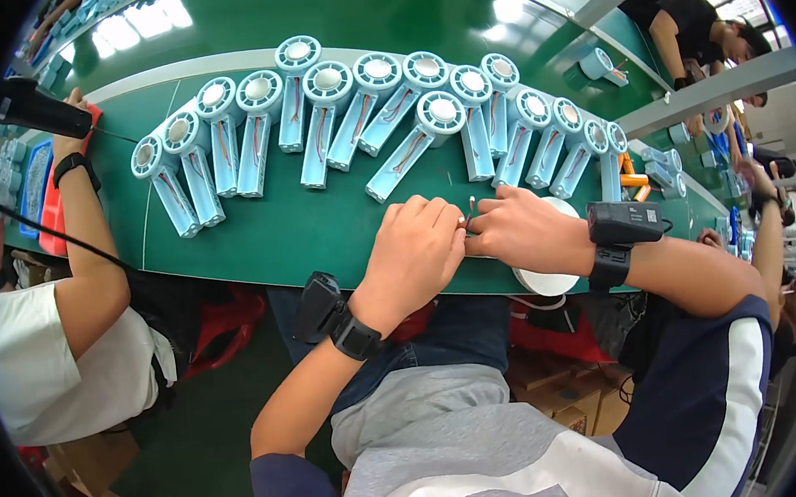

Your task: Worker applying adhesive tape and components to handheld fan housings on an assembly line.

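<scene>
My left hand (412,252) and my right hand (532,229) meet over the near edge of the green table. Their fingertips pinch thin wires (470,207) with small white connector ends. Just beyond lies a light-blue handheld fan body (398,166), tilted, its handle open with red and dark wires inside. Several more such fan bodies (320,147) stretch in an arc across the table, round heads on the far side. Under my right hand sits a round white object (550,279), partly covered, with a white cable.
Orange cylinders (634,179) lie right of the fan row. At left, another person's hand (70,125) is near a black power screwdriver (36,107) and a red tray (54,215). Its cable droops beside the table. More people work along the right, beyond a grey metal post (713,93).
</scene>
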